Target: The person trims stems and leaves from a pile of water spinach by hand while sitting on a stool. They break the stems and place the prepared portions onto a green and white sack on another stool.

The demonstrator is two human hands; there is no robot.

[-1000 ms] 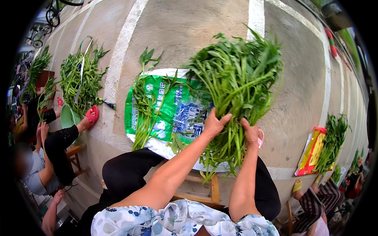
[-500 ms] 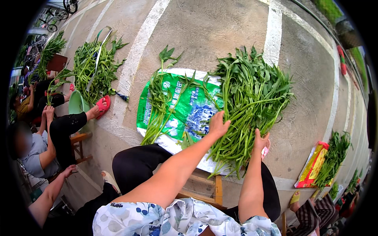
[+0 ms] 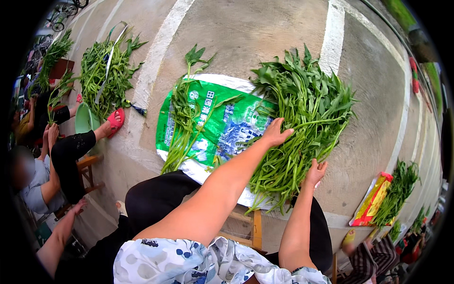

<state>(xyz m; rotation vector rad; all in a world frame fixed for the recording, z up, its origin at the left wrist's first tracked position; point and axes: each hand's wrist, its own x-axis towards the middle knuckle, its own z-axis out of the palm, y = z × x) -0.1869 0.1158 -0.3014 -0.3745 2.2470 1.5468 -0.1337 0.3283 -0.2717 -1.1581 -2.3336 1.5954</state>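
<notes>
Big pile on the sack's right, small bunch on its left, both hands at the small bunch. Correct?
No. Head view: left hand and right hand are at the big pile, not the small bunch. The rest holds.

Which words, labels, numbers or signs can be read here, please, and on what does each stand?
Green sack, partly under the greens: large white and blue characters, described here rather than copied.
Same sack, left edge: rows of small print, too small to read.
Red-and-yellow bag: markings too small and blurred to read.
</notes>
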